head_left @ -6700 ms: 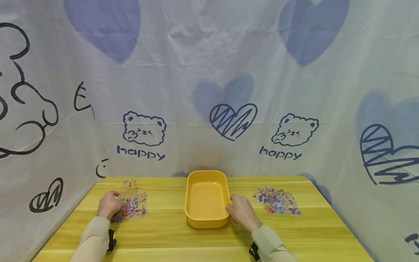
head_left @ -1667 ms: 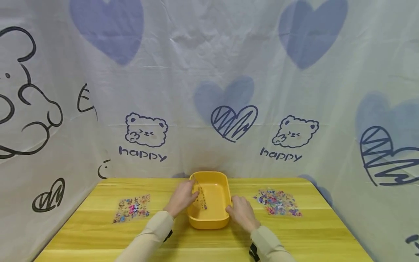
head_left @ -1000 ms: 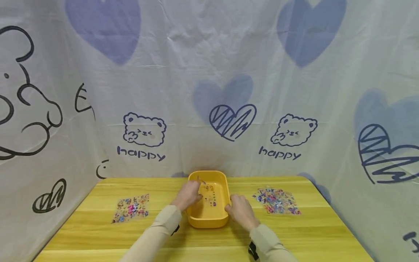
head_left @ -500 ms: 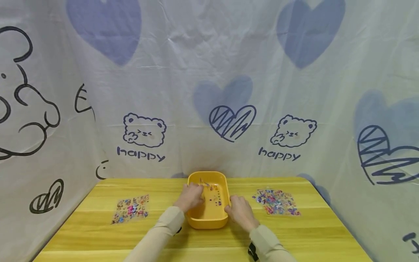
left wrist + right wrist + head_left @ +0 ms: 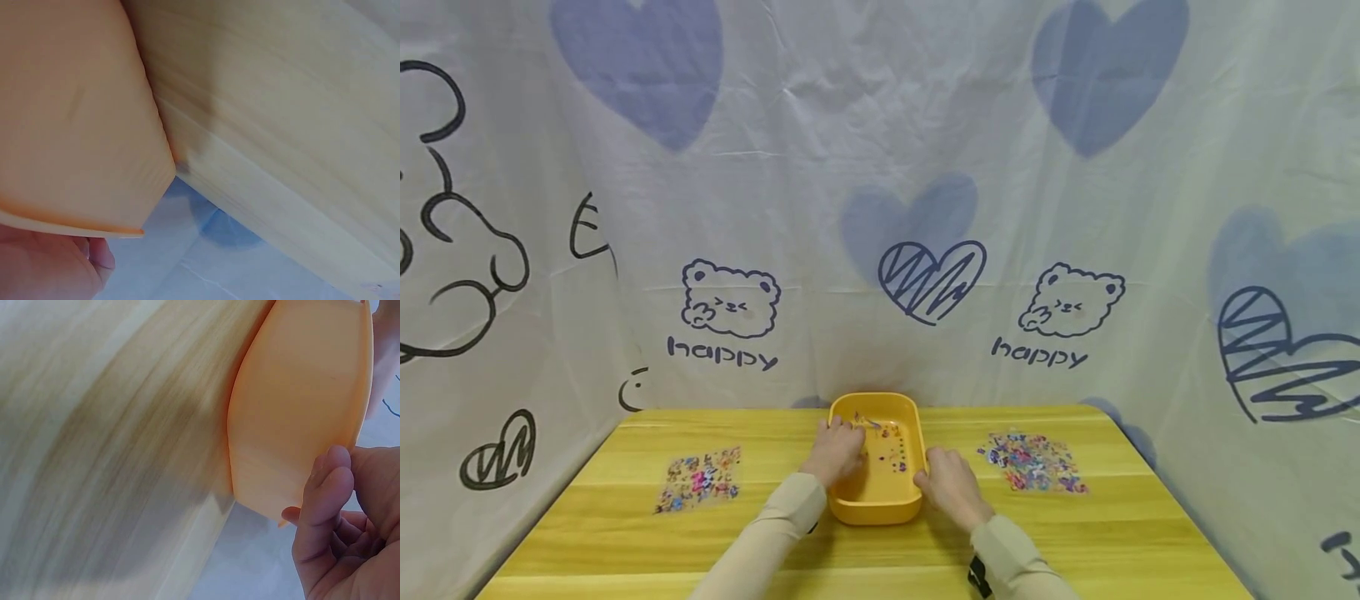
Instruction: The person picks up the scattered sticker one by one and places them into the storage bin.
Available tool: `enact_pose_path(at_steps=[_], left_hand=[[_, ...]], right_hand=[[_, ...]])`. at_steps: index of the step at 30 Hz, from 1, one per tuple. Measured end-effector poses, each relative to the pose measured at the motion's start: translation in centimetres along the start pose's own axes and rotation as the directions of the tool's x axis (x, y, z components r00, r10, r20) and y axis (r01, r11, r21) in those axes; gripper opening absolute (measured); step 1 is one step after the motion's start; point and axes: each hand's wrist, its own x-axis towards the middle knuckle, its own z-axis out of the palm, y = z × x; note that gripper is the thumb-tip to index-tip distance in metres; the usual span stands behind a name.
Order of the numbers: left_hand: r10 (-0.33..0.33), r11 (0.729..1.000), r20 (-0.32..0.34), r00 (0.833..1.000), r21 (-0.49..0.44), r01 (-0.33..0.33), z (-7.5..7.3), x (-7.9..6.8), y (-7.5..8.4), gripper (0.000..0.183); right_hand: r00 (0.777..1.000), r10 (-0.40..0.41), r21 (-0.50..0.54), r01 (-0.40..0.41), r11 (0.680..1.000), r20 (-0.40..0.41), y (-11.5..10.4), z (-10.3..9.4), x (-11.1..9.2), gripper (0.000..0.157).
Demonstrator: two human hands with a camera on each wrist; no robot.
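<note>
A yellow plastic bin (image 5: 883, 512) stands at the middle of the table. Inside it lies a clear sticker sheet (image 5: 895, 454) with small colourful prints. My left hand (image 5: 837, 450) reaches over the bin's left rim, its fingertips down inside beside the sheet; I cannot tell whether they pinch it. In the left wrist view, part of the left hand (image 5: 50, 269) shows behind the bin's rim. On the opposite side my right hand (image 5: 953, 485) grips the bin's right rim. Close up in the right wrist view, curled fingers of the right hand (image 5: 337, 531) meet that rim.
Another clear sheet of colourful stickers (image 5: 700, 479) lies on the table's left part. More such sheets (image 5: 1037, 462), seemingly stacked, lie at the right. The yellow wood-grain table (image 5: 1075, 542) ends at a white printed curtain (image 5: 880, 350) behind and at both sides.
My left hand has carried a sticker sheet from the left pile into the bin, and the sheet now lies lower there. The right hand has stayed on the bin's rim.
</note>
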Motion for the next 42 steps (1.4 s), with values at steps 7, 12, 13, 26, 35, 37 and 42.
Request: enact_pose_path(at_steps=[7,12,13,26,35,37,42], left_hand=[[0.008,1.000,-0.044,0.999,0.030,-0.006,0.22,-0.09,-0.05,0.017],[-0.005,0.999,-0.045,0.999,0.040,0.007,0.48,-0.06,-0.15,0.018],[-0.009,0.999,-0.041,0.999,0.039,0.011,0.52,-0.06,-0.17,0.018],[-0.040,0.999,-0.003,0.999,0.013,0.040,0.39,0.13,-0.32,0.016],[-0.020,1.000,-0.026,0.999,0.002,0.020,0.26,-0.04,-0.35,0.017],[-0.019,1.000,-0.035,0.999,-0.023,0.018,0.28,-0.19,-0.41,0.016],[-0.020,0.996,-0.069,0.997,-0.084,0.014,0.13,-0.58,-0.71,0.015]], right_hand=[[1.000,0.013,-0.026,-0.013,1.000,-0.001,-0.07,0.16,0.19,0.009],[1.000,0.015,-0.035,-0.015,0.999,-0.004,-0.14,0.15,0.22,0.008],[1.000,0.016,-0.033,-0.016,0.999,-0.004,-0.15,0.14,0.20,0.008],[1.000,0.025,0.007,-0.025,1.000,0.006,-0.18,0.12,0.17,0.010],[0.999,0.029,0.017,-0.029,0.999,0.014,-0.01,0.21,0.18,0.010],[0.999,0.029,0.020,-0.029,0.999,0.016,-0.02,0.19,0.14,0.010],[0.999,0.036,0.022,-0.036,0.999,0.018,-0.06,0.10,0.12,0.013]])
